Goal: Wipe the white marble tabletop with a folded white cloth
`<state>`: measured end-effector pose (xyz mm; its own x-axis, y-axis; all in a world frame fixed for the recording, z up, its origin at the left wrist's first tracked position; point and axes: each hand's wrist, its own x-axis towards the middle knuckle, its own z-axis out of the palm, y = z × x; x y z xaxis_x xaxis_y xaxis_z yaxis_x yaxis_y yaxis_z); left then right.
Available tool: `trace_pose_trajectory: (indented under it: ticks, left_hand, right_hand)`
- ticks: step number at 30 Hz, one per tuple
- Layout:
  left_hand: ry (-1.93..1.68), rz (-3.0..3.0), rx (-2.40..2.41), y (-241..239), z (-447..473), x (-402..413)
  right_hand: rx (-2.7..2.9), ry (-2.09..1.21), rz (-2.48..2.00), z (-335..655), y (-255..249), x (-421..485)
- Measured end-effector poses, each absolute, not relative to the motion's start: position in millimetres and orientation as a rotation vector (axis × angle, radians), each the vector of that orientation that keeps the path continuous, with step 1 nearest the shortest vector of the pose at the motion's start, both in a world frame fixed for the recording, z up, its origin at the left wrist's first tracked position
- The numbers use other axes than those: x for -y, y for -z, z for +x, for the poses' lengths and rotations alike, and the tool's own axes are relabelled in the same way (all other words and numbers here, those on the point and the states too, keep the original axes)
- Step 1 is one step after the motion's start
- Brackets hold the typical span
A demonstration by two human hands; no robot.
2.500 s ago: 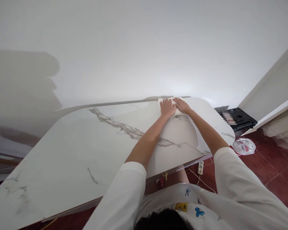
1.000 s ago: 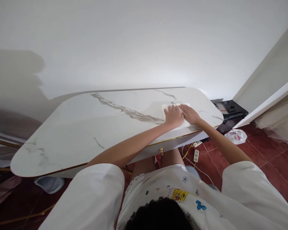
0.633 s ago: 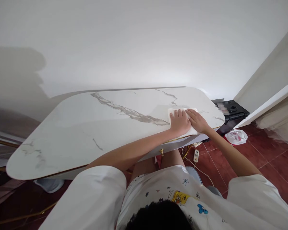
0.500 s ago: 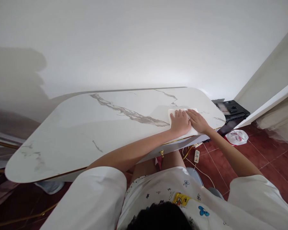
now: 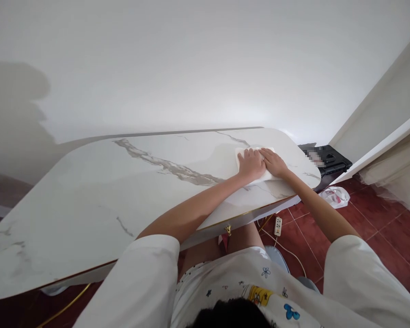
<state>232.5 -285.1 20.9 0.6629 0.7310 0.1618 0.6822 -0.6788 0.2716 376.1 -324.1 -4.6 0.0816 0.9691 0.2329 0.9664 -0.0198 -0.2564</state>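
Under both hands lies the cloth [image 5: 267,176], spread on the worktop [image 5: 71,205], its edges showing left of them and on their near side. The left hand [image 5: 251,165] and right hand [image 5: 274,162] rest flat on it, side by side and touching, fingers extended and unclenched. Left of the hands stretches most of the worktop; ahead of them rises the wall [image 5: 191,68]. Right of them, past the worktop's end, sits a black case [image 5: 333,159], with a plastic bag [image 5: 335,197] on the floor [image 5: 371,218] nearer. Below the hands, a power strip [image 5: 278,226] lies on the floor.
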Motion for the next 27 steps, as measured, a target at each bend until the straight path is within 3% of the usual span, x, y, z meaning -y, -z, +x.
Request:
trace_pose_trajectory:
  ticks: [27]
  left_hand:
    - [-0.506,2.599,-1.298,-13.5,276.7,159.2]
  right_hand:
    - [1.844,-0.122,-1.993,413.6,-2.4,189.7]
